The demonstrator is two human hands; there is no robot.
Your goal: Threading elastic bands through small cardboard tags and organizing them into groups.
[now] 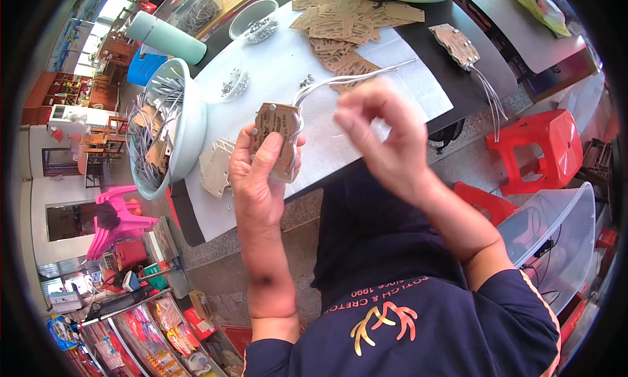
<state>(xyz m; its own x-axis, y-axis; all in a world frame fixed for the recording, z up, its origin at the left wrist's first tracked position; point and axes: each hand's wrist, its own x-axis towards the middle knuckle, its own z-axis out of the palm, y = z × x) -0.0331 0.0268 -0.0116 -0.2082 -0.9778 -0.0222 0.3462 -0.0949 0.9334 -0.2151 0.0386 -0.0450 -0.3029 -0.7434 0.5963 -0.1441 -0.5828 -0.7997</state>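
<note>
My left hand [258, 171] grips a brown printed plate [278, 123] with small metal fasteners on its face, the thumb pressed on its front. White wires [353, 79] run along the plate's right edge and stretch off to the right over the table. To the right of it, my right hand [389, 131] is raised and slightly blurred. Its thumb and forefinger curl together in a pinch; whatever sits between the tips is too small to make out. Pale flat plates [216, 166] lie just left of my left hand. Beyond it are loose small metal parts [306, 81].
A pile of brown plates [343, 23] covers the table's far side. Small metal parts fill clear dishes [239, 86] [261, 31]. At left stand a pale blue basin [191, 125] of wired parts and a green bottle [170, 40]. A wired plate [454, 46] lies far right, near a red stool [540, 148].
</note>
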